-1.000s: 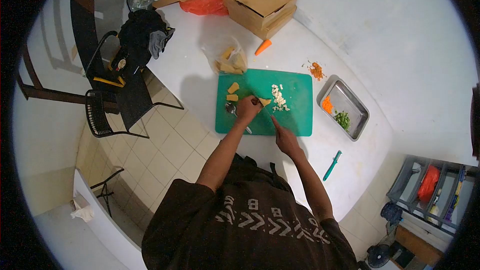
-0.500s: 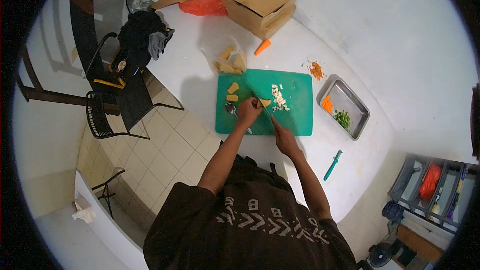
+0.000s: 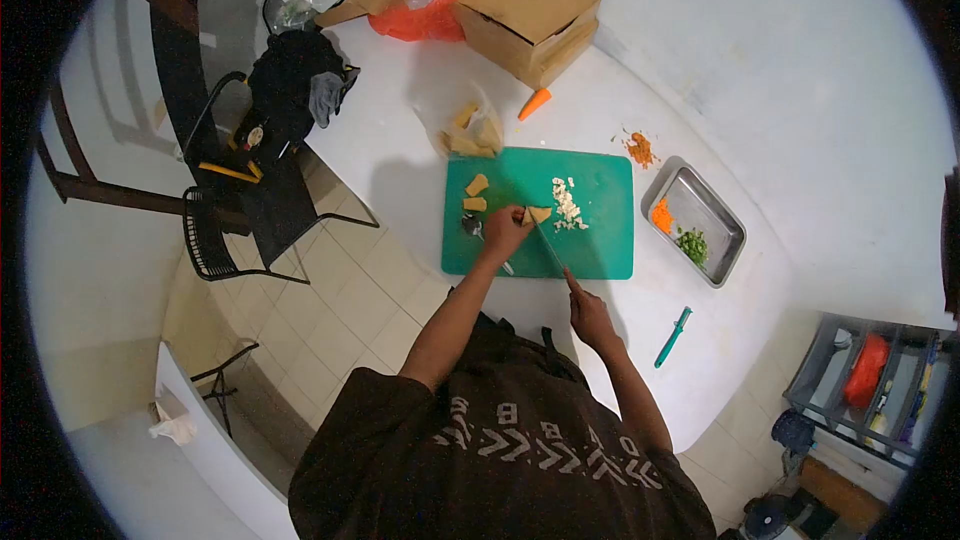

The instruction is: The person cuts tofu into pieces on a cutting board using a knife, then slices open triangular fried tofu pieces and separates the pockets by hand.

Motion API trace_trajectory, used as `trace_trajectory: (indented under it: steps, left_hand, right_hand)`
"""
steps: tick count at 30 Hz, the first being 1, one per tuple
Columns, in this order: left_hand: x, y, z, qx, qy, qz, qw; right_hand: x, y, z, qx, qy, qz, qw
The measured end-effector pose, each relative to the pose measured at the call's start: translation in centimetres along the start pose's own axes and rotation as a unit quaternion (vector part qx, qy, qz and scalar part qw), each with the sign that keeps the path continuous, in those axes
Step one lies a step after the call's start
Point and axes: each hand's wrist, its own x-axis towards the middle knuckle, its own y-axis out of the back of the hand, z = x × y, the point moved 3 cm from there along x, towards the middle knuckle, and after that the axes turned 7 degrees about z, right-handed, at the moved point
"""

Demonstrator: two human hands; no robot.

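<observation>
Left hand clamps its fingers on a chunk over the board; right hand, fingers wrapped round the knife, aims its blade towards eleven o'clock!

Dark brown shirt, I saw, sleeves short and loose, pale chevrons running across it, squares riding above!

White walls, beige tiled floor, black slatted-back chair beside a white table
</observation>
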Motion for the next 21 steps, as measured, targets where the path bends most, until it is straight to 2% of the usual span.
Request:
trace_trajectory:
  steps: [6,8,12,15,17,21]
  left_hand:
    - [0.0,-0.1,0.2,0.037,-0.012,-0.028,0.999]
    - [0.3,-1.2,-1.6,0.001,-0.014,-0.025,1.000]
    - [0.3,-0.7,-1.5,0.013,-0.013,-0.024,1.000]
    - [0.2,-0.8,-2.0,0.012,0.003,-0.025,1.000]
    - [-0.1,-1.1,-2.8,-0.004,0.025,-0.017,1.000]
    - [-0.8,-0.2,-1.7,-0.023,0.005,0.007,1.000]
  right_hand:
    - [1.3,-2.0,0.9,-0.013,0.030,0.048,0.998]
    - [2.5,-2.3,0.2,-0.005,0.018,0.053,0.998]
    - [4.3,-2.8,-1.0,0.011,0.004,0.055,0.998]
    - [4.0,-2.6,-1.2,0.025,0.024,0.073,0.997]
    - [2.9,-2.4,-1.1,0.018,0.013,0.065,0.998]
    - [0.2,-2.1,-0.2,-0.007,-0.031,0.028,0.999]
